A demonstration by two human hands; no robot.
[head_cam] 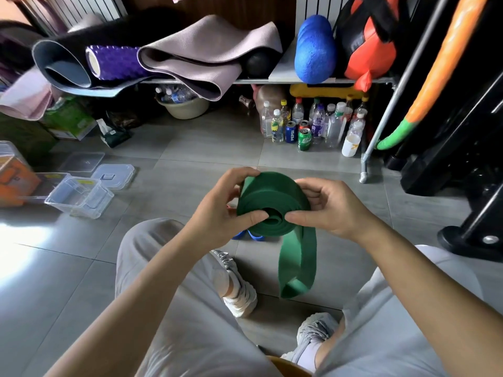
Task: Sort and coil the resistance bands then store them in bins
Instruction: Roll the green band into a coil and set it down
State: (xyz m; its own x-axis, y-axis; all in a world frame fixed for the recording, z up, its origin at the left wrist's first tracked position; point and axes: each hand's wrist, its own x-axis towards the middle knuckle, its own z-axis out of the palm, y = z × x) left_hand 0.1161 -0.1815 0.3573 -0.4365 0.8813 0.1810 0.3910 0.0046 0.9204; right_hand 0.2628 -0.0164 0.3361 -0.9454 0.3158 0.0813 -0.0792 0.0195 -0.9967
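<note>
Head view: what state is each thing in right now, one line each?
green band: partly coiled, tail hanging loose toward the floor.
left hand: grips the coil's edge.
right hand: grips the coil's other side.
clear bin: on the floor, lid off.
lid: flat on the floor behind the bin.
blue band: on the floor, mostly hidden.

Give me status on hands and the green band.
Left hand and right hand grip green band coil. Its tail hangs uncoiled. Clear bin open, floor left.
</note>
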